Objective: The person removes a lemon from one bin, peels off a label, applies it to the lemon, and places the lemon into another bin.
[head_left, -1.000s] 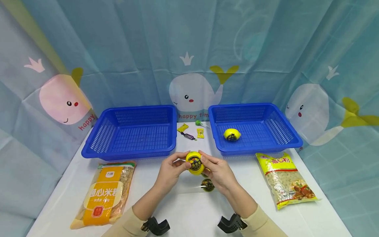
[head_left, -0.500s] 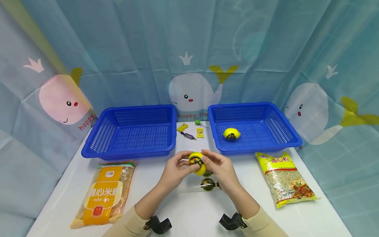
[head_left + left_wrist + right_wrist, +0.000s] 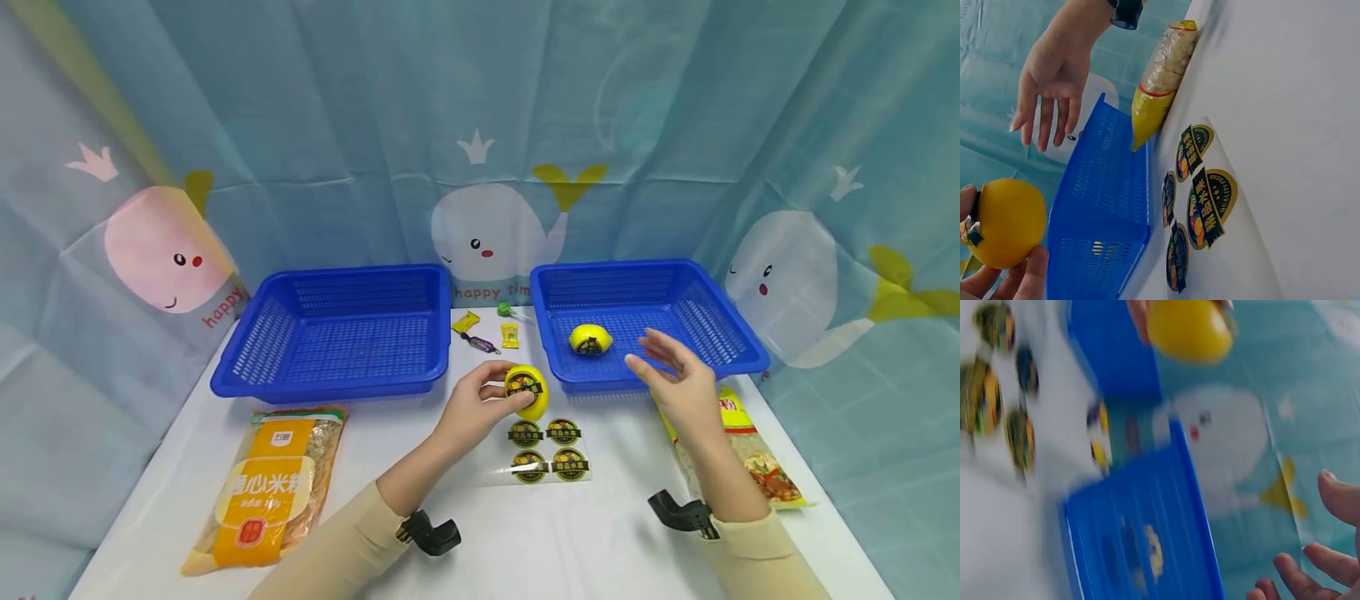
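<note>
My left hand (image 3: 478, 405) grips a yellow lemon (image 3: 536, 403) between thumb and fingers, above the middle of the table. A round black-and-gold sticker (image 3: 523, 382) shows on the lemon's side, with the thumb over part of it. My right hand (image 3: 681, 392) is held apart with its fingers loosely spread and nothing in them, near the front of the right blue basket (image 3: 652, 387). Inside that basket lies another lemon (image 3: 590, 340) with a similar sticker. Below the left hand, a clear sheet of several round stickers (image 3: 564, 431) lies flat on the table.
On the left stands a second blue basket (image 3: 330, 392). Small wrapped candies (image 3: 478, 342) and a green lollipop (image 3: 505, 309) lie between the baskets. An orange pasta bag (image 3: 264, 492) is at the left; a yellow pasta bag (image 3: 772, 471) lies at the right, partly behind the right forearm.
My right hand has let go of the lemon and moved right, towards the right basket. The left hand has shifted slightly right and up with the lemon, uncovering the sticker sheet.
</note>
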The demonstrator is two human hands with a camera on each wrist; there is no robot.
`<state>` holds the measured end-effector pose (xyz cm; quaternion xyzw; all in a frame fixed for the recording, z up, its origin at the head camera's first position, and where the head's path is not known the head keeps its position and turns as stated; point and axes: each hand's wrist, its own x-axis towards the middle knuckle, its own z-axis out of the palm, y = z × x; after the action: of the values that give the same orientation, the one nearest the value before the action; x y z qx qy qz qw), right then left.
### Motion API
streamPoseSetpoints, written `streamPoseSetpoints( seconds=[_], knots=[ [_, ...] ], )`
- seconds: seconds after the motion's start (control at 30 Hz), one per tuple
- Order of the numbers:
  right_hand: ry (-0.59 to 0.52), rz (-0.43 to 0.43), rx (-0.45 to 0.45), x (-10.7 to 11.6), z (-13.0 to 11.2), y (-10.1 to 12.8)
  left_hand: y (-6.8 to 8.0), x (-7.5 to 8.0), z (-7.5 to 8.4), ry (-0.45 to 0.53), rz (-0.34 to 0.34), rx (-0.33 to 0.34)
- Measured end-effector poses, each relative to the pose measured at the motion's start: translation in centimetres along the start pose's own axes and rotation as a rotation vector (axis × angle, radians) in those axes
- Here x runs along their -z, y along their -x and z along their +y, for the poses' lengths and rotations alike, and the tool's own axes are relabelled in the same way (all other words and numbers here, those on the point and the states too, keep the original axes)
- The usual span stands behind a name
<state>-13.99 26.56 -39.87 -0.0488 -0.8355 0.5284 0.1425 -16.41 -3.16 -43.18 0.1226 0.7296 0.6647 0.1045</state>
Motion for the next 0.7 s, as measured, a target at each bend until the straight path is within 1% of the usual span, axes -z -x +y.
streamPoseSetpoints(
  seconds=[0.07,0.17,0.27,0.37,0.47,0.53,0.7],
  knots=[
    [0.084,0.034,-0.04,1.9,0.6,-0.8,-0.7,-0.4,0.1,-0.005,-0.004,-0.001],
    [0.156,0.094,-0.097,4.5,2.0,-2.0,-1.7,-1.1,0.5,-0.028,-0.005,0.003],
    [0.177,0.145,-0.164,6.4,3.5,-3.0,-2.6,-1.8,0.9,-0.054,-0.005,0.014],
    [0.174,0.165,-0.234,7.7,4.9,-3.7,-3.3,-2.3,1.3,-0.062,-0.004,0.014],
    [0.173,0.147,-0.272,8.6,5.9,-4.3,-3.9,-2.6,1.6,-0.065,0.004,0.0],
    [0.168,0.113,-0.289,9.1,6.6,-4.5,-4.3,-2.8,1.9,-0.071,0.009,-0.002],
    [0.214,0.018,-0.324,9.8,7.7,-4.4,-5.5,-3.7,2.5,-0.098,0.028,0.002]
  ],
)
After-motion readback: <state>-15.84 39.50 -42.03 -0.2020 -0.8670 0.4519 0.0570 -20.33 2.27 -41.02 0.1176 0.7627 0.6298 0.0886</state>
